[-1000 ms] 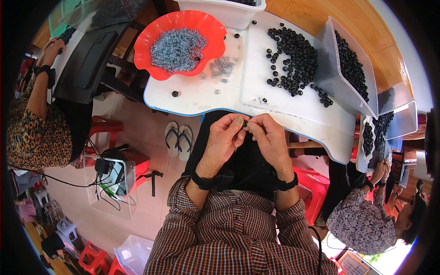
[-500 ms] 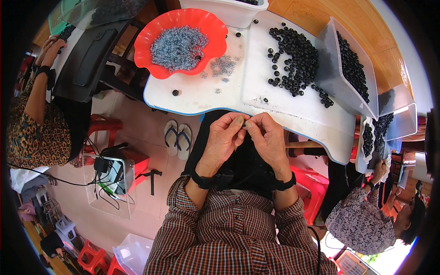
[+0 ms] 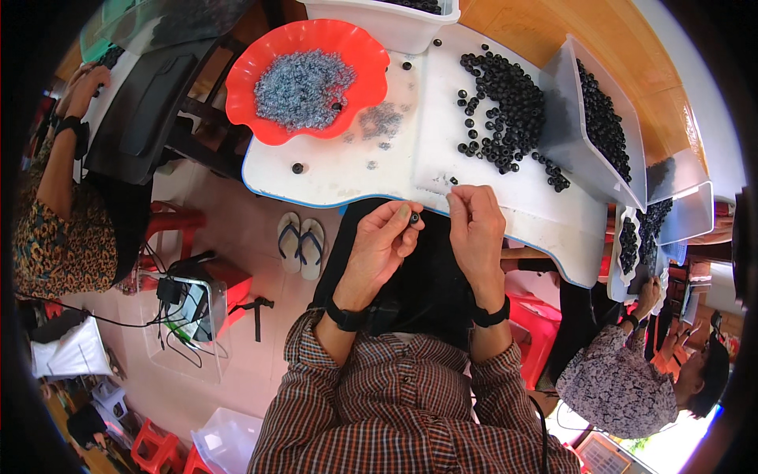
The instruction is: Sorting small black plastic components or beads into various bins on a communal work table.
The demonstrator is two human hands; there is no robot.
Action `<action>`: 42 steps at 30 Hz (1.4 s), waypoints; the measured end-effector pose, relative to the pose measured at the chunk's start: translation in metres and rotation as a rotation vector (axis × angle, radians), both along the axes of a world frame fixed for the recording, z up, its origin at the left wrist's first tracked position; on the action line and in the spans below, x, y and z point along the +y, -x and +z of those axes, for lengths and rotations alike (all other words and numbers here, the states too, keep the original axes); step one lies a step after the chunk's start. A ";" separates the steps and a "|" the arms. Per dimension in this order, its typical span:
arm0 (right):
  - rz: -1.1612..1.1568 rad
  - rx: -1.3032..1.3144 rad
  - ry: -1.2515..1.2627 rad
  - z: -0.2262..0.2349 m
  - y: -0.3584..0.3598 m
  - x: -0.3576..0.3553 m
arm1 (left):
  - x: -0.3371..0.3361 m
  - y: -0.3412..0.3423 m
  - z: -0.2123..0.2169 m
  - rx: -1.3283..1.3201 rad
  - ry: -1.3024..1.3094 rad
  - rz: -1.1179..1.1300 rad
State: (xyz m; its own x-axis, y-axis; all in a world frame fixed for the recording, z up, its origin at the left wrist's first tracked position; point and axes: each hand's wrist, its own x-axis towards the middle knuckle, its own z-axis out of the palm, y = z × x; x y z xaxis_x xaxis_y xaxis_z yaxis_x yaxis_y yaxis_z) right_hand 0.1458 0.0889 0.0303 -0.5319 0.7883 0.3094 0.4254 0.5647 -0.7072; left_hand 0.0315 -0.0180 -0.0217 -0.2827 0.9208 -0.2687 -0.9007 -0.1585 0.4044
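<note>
Between the thumb and fingertips of my left hand (image 3: pixel 377 245) is a small round black piece (image 3: pixel 414 218) with a lighter spot on its face. My right hand (image 3: pixel 478 235) is apart from it, at the table's front edge, thumb and fingers drawn together; whatever they hold, if anything, is too small to make out. Just beyond those fingertips another black piece (image 3: pixel 453 181) lies on the white table (image 3: pixel 332 170). A loose heap of the same black pieces (image 3: pixel 509 110) spreads farther back. A red wavy-rimmed bowl (image 3: pixel 241 95) holds many tiny clear bluish pieces (image 3: pixel 304 88).
A tilted clear bin (image 3: pixel 564 118) of black pieces stands at the right, and a white tub (image 3: pixel 379 28) at the back. Co-workers sit at left (image 3: pixel 67 237) and right (image 3: pixel 620 379). Sandals (image 3: pixel 300 245) and a cable-filled clear box (image 3: pixel 185 324) are on the floor.
My hands were together over the table edge; now the right hand has moved away to the right and forward. The black piece in my left fingertips has come into clear view.
</note>
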 end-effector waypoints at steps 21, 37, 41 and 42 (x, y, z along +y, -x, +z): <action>0.000 0.067 0.261 -0.008 -0.006 0.002 | 0.002 -0.001 0.003 -0.024 0.027 0.003; 0.172 0.551 0.744 -0.019 -0.018 -0.014 | 0.005 -0.012 0.015 0.036 0.011 0.023; 0.189 0.524 0.671 -0.017 -0.016 -0.018 | 0.005 -0.013 0.013 0.048 -0.003 0.043; 0.191 0.524 0.671 -0.018 -0.016 -0.019 | 0.004 -0.014 0.013 0.055 0.005 0.052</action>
